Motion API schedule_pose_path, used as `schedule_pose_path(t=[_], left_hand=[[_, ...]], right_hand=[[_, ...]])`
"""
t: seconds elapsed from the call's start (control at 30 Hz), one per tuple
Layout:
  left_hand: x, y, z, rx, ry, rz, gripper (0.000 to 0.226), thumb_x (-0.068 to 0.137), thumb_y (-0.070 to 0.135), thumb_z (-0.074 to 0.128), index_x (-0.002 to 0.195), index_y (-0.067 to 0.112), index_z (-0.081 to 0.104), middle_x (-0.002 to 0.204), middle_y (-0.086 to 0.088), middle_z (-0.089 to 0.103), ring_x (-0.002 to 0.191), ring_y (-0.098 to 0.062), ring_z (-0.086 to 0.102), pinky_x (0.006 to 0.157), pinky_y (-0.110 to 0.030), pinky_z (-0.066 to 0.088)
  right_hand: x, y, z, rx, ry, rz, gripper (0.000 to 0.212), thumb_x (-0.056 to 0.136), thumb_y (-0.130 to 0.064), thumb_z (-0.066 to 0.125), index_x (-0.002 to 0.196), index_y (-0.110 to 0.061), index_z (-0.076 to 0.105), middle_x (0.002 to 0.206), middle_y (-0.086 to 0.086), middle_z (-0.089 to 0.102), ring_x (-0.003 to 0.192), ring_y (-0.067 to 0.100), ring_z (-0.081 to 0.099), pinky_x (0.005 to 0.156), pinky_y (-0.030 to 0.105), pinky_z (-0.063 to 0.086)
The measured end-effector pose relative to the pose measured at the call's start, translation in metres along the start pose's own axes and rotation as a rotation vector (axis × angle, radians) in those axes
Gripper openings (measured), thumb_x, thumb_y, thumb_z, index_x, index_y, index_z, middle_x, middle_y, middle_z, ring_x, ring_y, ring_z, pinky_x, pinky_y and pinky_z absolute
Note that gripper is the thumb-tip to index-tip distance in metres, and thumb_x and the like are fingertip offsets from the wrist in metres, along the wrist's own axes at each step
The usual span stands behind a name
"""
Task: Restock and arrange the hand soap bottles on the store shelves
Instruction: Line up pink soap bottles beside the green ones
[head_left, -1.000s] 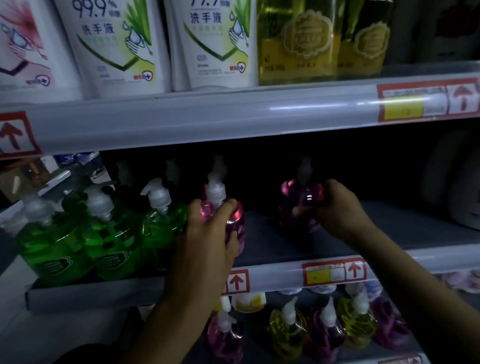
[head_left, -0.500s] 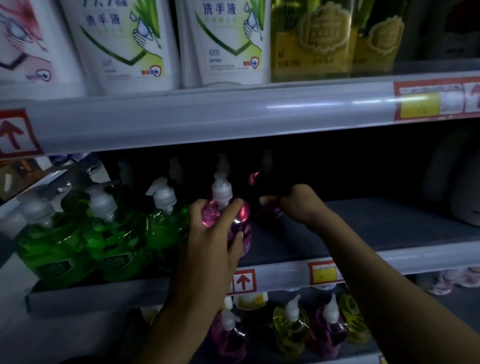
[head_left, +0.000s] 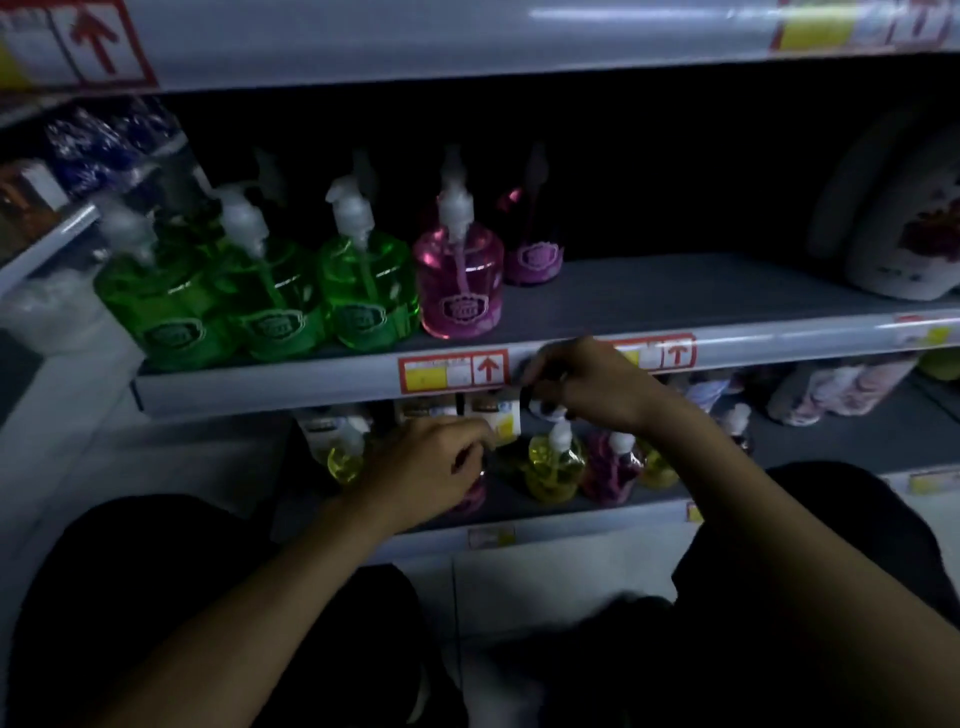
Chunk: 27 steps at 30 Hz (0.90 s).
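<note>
On the middle shelf (head_left: 675, 296) three green soap bottles (head_left: 363, 291) stand in a row, with a pink bottle (head_left: 460, 283) at their right end. A second pink bottle (head_left: 532, 252) stands behind it in the dark. Both hands are down at the lower shelf (head_left: 571, 514). My left hand (head_left: 431, 467) curls over the top of a pink bottle (head_left: 471, 498) that it mostly hides. My right hand (head_left: 587, 384) hovers with curled fingers in front of the middle shelf's edge, above a yellow bottle (head_left: 553, 467) and a pink one (head_left: 610, 470). What its fingers hold is too dark to make out.
White refill pouches (head_left: 904, 234) stand at the right of the middle shelf. Price labels (head_left: 452, 371) with red arrows run along the shelf edges. More yellow bottles (head_left: 340, 460) and small cartons (head_left: 488, 410) sit deeper on the lower shelf. My knees fill the bottom of the view.
Both hands let go of the pink bottles on the middle shelf and dropped to the lower shelf. The view tilted downward.
</note>
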<state>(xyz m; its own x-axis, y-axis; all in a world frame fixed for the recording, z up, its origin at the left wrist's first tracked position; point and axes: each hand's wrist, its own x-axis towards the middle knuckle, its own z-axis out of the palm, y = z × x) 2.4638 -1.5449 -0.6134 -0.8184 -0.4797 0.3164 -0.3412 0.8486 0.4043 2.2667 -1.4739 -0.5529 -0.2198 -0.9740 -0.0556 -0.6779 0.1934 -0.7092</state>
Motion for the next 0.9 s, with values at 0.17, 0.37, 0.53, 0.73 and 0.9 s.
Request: schedule_pose_path(t=[0.17, 0.37, 0.53, 0.73, 0.9], left_hand=[[-0.020, -0.042, 0.042, -0.080, -0.492, -0.417, 0.012, 0.082, 0.023, 0.057, 0.083, 0.015, 0.065, 0.082, -0.006, 0.066, 0.080, -0.022, 0.062, 0.074, -0.034, 0.053], [-0.011, -0.078, 0.064, -0.184, -0.427, -0.637, 0.050, 0.084, 0.013, 0.060, 0.132, 0.023, 0.050, 0.127, -0.007, 0.059, 0.113, -0.028, 0.056, 0.096, -0.034, 0.046], [0.002, -0.094, 0.091, -0.250, -0.492, -0.693, 0.050, 0.086, -0.001, 0.061, 0.133, 0.006, 0.045, 0.129, -0.012, 0.054, 0.119, -0.026, 0.050, 0.089, -0.024, 0.038], [-0.002, -0.095, 0.105, -0.305, -0.404, -0.674, 0.051, 0.085, -0.003, 0.059, 0.133, 0.003, 0.042, 0.125, -0.006, 0.049, 0.112, -0.016, 0.045, 0.078, -0.008, 0.033], [-0.020, -0.109, 0.103, -0.362, -0.450, -0.713, 0.071, 0.072, -0.003, 0.065, 0.133, 0.021, 0.038, 0.120, -0.006, 0.055, 0.102, -0.022, 0.055, 0.081, -0.038, 0.051]], right_hand=[[0.013, 0.005, 0.038, -0.381, -0.429, 0.070, 0.026, 0.092, -0.019, 0.055, 0.115, -0.014, 0.068, 0.110, 0.003, 0.068, 0.083, 0.012, 0.063, 0.072, 0.024, 0.049], [0.054, 0.029, 0.101, -0.535, -0.471, 0.182, 0.054, 0.098, -0.029, 0.050, 0.145, -0.008, 0.035, 0.147, 0.017, 0.042, 0.130, 0.032, 0.046, 0.099, 0.034, 0.042], [0.083, 0.037, 0.144, -0.436, -0.455, 0.180, 0.065, 0.095, -0.017, 0.052, 0.152, -0.015, 0.020, 0.144, 0.019, 0.042, 0.126, 0.036, 0.049, 0.099, 0.042, 0.048], [0.080, 0.038, 0.161, -0.692, -0.260, 0.018, 0.045, 0.097, -0.019, 0.048, 0.140, -0.013, 0.038, 0.129, 0.019, 0.054, 0.115, 0.039, 0.057, 0.087, 0.043, 0.049], [0.062, 0.036, 0.152, -0.809, -0.315, -0.276, 0.043, 0.095, -0.039, 0.049, 0.129, -0.013, 0.053, 0.120, 0.015, 0.063, 0.108, 0.035, 0.062, 0.073, 0.035, 0.044]])
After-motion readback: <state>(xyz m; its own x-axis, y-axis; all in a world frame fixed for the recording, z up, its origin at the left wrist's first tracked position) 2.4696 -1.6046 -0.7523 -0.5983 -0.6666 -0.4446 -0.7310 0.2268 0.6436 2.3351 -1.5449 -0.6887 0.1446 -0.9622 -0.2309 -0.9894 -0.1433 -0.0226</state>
